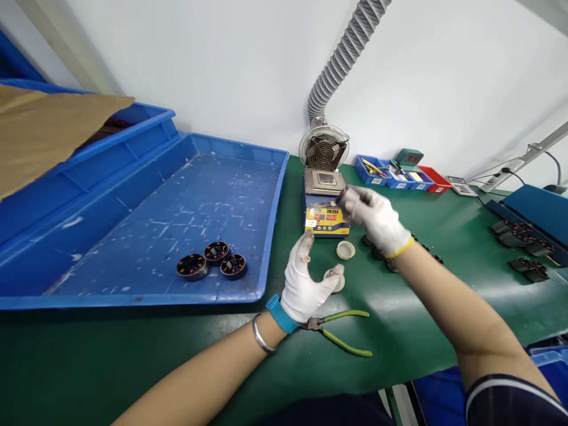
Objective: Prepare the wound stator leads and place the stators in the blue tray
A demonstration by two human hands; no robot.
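My right hand [377,219], in a white glove with a yellow cuff, grips a dark motor stator [345,196], blurred by motion. It is beside the front of a solder pot [327,201] with a yellow panel and lit red digits. Gloved in white, my left hand [308,278] is open, thumb and fingers apart, and holds nothing. Its thumb overlaps a round whitish dish [339,284]; a second dish [345,250] lies just beyond. Below the left wrist lie cutting pliers [344,334] with green handles, their jaws partly hidden.
Three black stators [216,260] with copper windings sit in a large blue tray [261,260]. More dark parts [379,253] lie partly behind my right hand, and others [521,234] stand far right. A fan [325,154] with a grey duct [344,59] rises behind the pot, near small bins [373,171].
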